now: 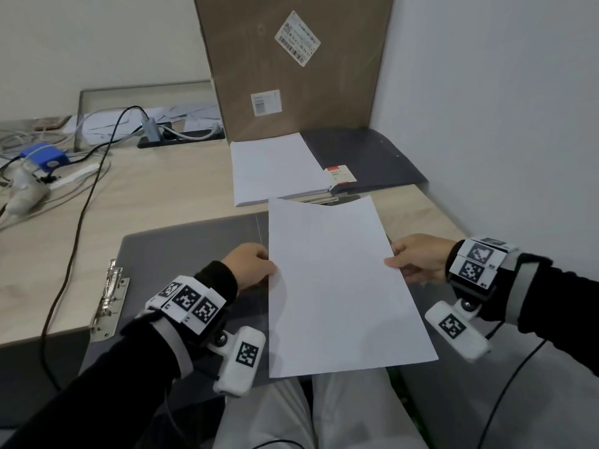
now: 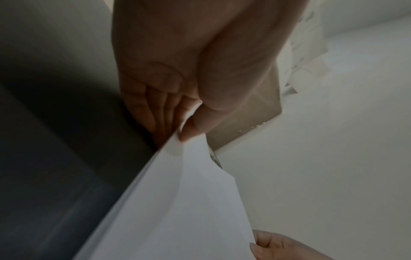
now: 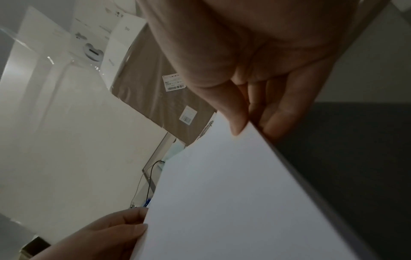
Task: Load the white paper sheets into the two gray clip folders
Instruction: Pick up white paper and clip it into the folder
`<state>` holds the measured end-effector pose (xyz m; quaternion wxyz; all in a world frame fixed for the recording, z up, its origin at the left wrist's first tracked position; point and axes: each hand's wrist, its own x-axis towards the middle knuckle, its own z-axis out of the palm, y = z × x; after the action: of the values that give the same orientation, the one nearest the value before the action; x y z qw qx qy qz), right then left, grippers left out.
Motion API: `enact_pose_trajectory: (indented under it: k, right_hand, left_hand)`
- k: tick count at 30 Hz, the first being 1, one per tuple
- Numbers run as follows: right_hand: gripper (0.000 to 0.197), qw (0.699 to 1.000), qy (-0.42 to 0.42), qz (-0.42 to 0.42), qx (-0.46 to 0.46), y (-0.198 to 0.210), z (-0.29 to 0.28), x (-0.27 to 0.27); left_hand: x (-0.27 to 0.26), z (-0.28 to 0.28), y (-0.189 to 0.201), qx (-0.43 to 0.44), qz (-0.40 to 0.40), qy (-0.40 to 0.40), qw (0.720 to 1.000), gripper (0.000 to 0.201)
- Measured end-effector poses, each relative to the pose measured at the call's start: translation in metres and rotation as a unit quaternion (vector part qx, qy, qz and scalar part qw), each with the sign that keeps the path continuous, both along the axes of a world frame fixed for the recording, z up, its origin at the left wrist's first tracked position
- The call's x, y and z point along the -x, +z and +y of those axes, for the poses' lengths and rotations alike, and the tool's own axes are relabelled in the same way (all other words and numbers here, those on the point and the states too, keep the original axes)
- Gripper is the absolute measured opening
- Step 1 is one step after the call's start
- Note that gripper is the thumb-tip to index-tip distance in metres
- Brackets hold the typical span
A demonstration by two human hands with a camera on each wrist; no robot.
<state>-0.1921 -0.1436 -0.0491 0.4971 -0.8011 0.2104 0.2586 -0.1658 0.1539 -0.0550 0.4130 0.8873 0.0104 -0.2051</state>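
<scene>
- Though two barcode labels (image 1: pixel 297 37) show on the brown carton (image 1: pixel 291 76) beyond the fingers, their print is too blurred to read.
- Left hand (image 1: pixel 251 266) pinches the white paper sheets (image 1: pixel 340 286) at one side edge, thumb on top.
- Right hand (image 1: pixel 418 259) pinches the opposite edge likewise.
- Open gray clip folder (image 1: pixel 181 254) lies beneath the left fingers.

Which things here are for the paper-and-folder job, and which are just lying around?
For the job:
held sheets, pinched by the left hand and right hand
open folder with its clip
paper stack
second folder

Just lying about:
cardboard box
cables
blue box
</scene>
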Motion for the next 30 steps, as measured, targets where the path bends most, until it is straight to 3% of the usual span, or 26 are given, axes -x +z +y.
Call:
enact_pose_trajectory:
  k: [2, 4, 8, 20, 30]
  right_hand:
    - [0.016, 1.000, -0.008, -0.001, 0.004, -0.001, -0.001, 0.002]
    - [0.012, 1.000, -0.016, -0.005, 0.003, -0.002, -0.002, 0.003]
    - [0.013, 0.999, -0.026, 0.000, -0.027, -0.003, -0.002, 0.003]
    - [0.023, 0.997, -0.056, 0.031, -0.051, -0.004, 0.005, 0.001]
    - [0.017, 0.996, -0.064, 0.025, -0.062, -0.007, 0.005, -0.006]
  left_hand:
    - [-0.009, 0.005, 0.002, -0.095, -0.062, -0.026, 0.993, 0.036]
    - [-0.012, 0.009, 0.004, -0.174, -0.049, -0.069, 0.981, 0.057]
    - [-0.010, 0.014, 0.002, -0.271, 0.003, -0.155, 0.950, 0.065]
    - [-0.012, 0.036, -0.003, -0.272, -0.009, -0.178, 0.946, 0.071]
    - [-0.011, 0.035, -0.002, -0.249, -0.027, -0.153, 0.956, 0.068]
